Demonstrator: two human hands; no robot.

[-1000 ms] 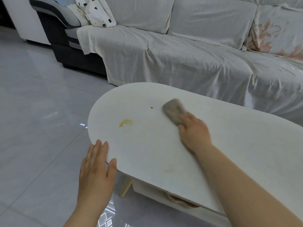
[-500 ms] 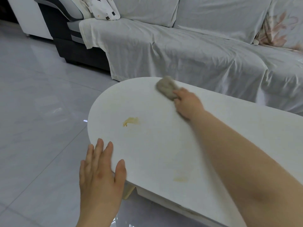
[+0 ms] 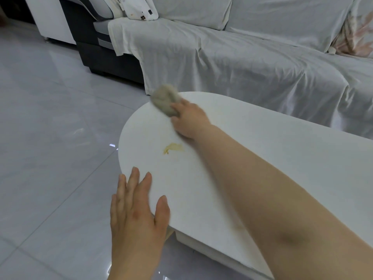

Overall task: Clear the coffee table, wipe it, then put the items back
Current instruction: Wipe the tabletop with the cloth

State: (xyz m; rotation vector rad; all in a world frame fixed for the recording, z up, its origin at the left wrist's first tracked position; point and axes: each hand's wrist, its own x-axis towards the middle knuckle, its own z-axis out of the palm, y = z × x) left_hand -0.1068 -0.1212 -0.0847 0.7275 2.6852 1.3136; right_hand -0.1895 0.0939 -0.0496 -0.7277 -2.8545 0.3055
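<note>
So the right hand (image 3: 190,120) is stretched out over the white oval coffee table (image 3: 272,158), pressing a grey-brown cleaning cloth (image 3: 166,101) flat against the top at the far left rim, right where the curve starts. Fingers are curled over the near side of the cloth, pressed together rather than splayed; the cloth looks a bit motion-blurred so I can't tell its exact shape, and part of it seems to hang past the table rim.

The left hand (image 3: 137,215) sits on the near left rim of the table, palm down, fingers spread a little and laid flat, thumb out to the right on the tabletop. It isn't holding anything.

Between the two hands there's a yellowish smear (image 3: 173,148) on the tabletop, just beside the right forearm and not touching the cloth.

Beyond the table is a sofa (image 3: 232,63) draped in a pale sheet, and glossy grey floor tiles (image 3: 50,128) on the left.
</note>
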